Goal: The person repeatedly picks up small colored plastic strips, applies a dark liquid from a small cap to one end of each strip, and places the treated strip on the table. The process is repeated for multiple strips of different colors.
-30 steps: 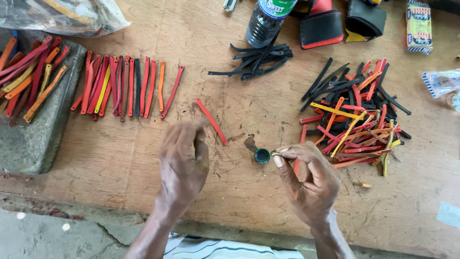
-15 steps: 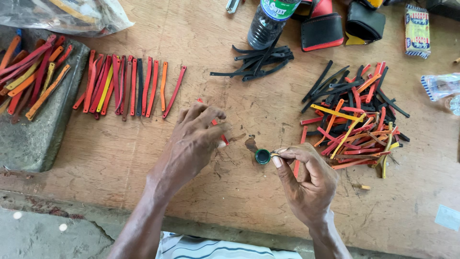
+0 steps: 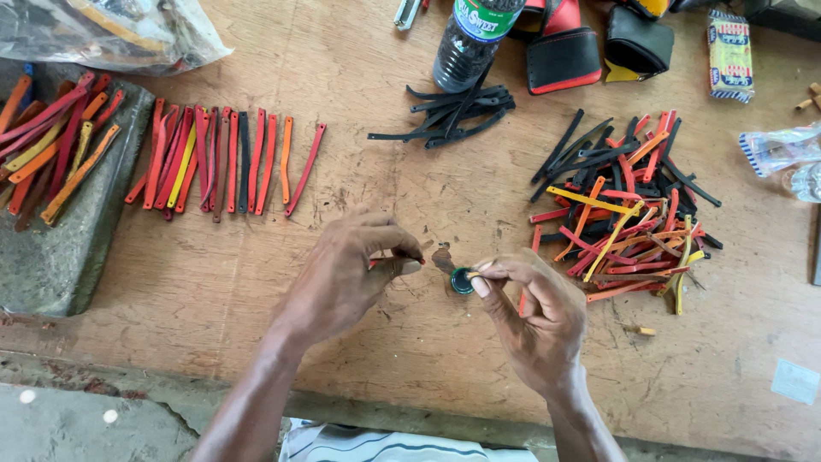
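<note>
My left hand (image 3: pixel 346 274) lies low on the wooden table (image 3: pixel 214 282), fingers pinched on a short red strip (image 3: pixel 375 262) that is almost fully hidden under them. My right hand (image 3: pixel 534 316) pinches a thin small stick (image 3: pixel 475 275) whose tip rests at a small green cap (image 3: pixel 462 281) standing on the table between the two hands. Beneath my right hand's fingers lies a red strip (image 3: pixel 523 301). A dark stain (image 3: pixel 442 257) marks the wood just beside the cap.
A row of red, orange, yellow and black strips (image 3: pixel 222 158) lies at the upper left. A grey stone slab (image 3: pixel 60 257) at the left edge carries more strips. A loose mixed pile (image 3: pixel 624 214) sits right, black strips (image 3: pixel 453 111) and a bottle (image 3: pixel 470 38) behind.
My left hand reached forward to the lone red strip, closed on it and drew it back toward the green cap. My right hand stayed at the cap.
</note>
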